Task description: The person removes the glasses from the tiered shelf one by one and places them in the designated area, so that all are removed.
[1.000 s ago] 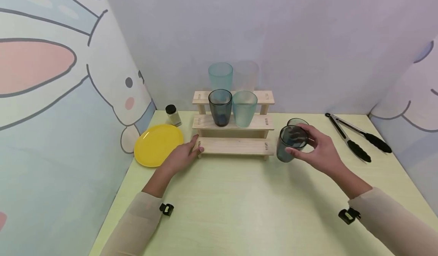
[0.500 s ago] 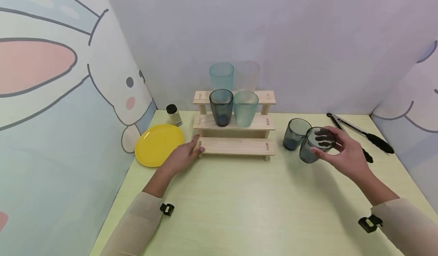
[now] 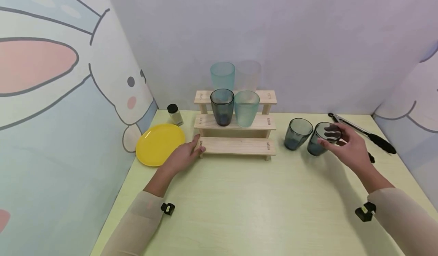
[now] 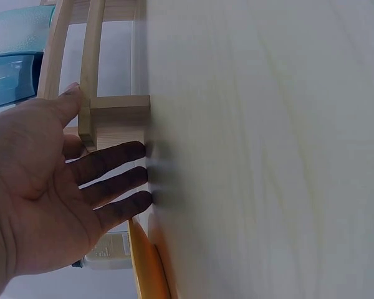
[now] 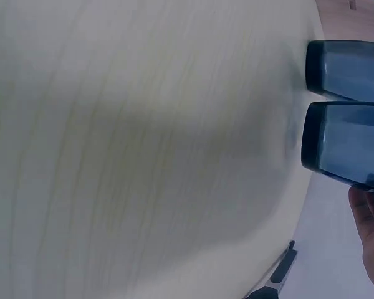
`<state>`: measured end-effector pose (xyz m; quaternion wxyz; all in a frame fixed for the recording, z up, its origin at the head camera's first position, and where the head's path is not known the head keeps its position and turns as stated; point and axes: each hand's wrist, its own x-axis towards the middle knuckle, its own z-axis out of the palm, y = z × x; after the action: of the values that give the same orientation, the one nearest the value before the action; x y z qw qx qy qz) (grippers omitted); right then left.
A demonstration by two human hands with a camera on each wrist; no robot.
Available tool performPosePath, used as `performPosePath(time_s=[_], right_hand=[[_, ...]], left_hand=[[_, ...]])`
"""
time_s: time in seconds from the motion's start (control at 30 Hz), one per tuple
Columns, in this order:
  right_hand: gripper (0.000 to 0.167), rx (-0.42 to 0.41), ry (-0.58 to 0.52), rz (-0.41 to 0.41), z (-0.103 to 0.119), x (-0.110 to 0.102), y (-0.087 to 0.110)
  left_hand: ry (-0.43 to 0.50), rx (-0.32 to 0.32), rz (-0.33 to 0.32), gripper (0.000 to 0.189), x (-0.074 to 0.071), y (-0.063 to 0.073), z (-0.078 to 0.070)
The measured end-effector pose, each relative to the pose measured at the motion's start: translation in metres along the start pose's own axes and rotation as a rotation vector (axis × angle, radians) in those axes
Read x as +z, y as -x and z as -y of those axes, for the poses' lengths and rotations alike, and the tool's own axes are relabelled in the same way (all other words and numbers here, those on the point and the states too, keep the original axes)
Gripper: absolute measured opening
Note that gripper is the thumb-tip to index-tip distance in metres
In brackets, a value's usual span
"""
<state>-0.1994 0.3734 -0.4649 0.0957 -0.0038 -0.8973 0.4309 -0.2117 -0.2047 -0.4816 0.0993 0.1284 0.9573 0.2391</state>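
In the head view my right hand [image 3: 352, 151] grips a dark smoky glass [image 3: 319, 142] by its upper part, thumb on the near side. The glass is upright beside a matching dark glass [image 3: 297, 136] on the table. The right wrist view shows the held glass [image 5: 352, 143] close to the table surface; much of that hand is cut off. My left hand [image 3: 181, 158] holds the left end of the lowest step of a three-tier wooden rack [image 3: 236, 145]. Up close, thumb and index finger pinch the board's end [image 4: 86, 121] while the other fingers extend towards the table.
On the middle step stand a dark glass [image 3: 222, 109] and a frosted pale-green glass [image 3: 246, 109]. A teal glass [image 3: 222, 73] and a faint clear glass [image 3: 249, 75] occupy the top step. Left lie a yellow plate [image 3: 159, 143] and black-capped jar [image 3: 175, 115]; right, tongs [image 3: 366, 134].
My right hand has carried the dark glass right, away from the rack, then slightly back, to the right side of the other dark glass. The left hand stays on the rack.
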Motion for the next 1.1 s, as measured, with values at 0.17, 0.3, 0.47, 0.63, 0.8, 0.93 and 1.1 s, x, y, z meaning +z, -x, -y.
performPosePath(time_s=[0.17,0.3,0.47,0.63,0.8,0.93,1.1], right_hand=[[0.076,0.041,0.011,0.024,-0.007,0.007,-0.012],[0.082,0.054,0.022,0.053,-0.008,0.009,-0.019],[0.092,0.048,0.063,0.085,-0.007,0.008,-0.023],[0.091,0.042,0.053,0.072,-0.006,0.008,-0.024],[0.091,0.055,0.067,0.077,-0.009,0.010,-0.023],[0.092,0.062,0.075,0.090,-0.012,0.010,-0.022],[0.092,0.057,0.071,0.078,-0.013,0.010,-0.021]], left_hand=[[-0.004,0.002,-0.002,0.085,0.001,0.001,0.000],[-0.002,0.003,-0.001,0.085,0.001,0.001,-0.001],[-0.005,-0.007,-0.001,0.085,0.001,0.001,0.000],[-0.004,0.005,-0.005,0.086,-0.001,0.000,0.000],[-0.001,-0.013,0.014,0.086,-0.002,0.000,-0.001],[0.003,-0.016,0.016,0.086,0.000,0.001,0.000],[0.002,-0.003,0.004,0.085,-0.001,0.000,-0.001]])
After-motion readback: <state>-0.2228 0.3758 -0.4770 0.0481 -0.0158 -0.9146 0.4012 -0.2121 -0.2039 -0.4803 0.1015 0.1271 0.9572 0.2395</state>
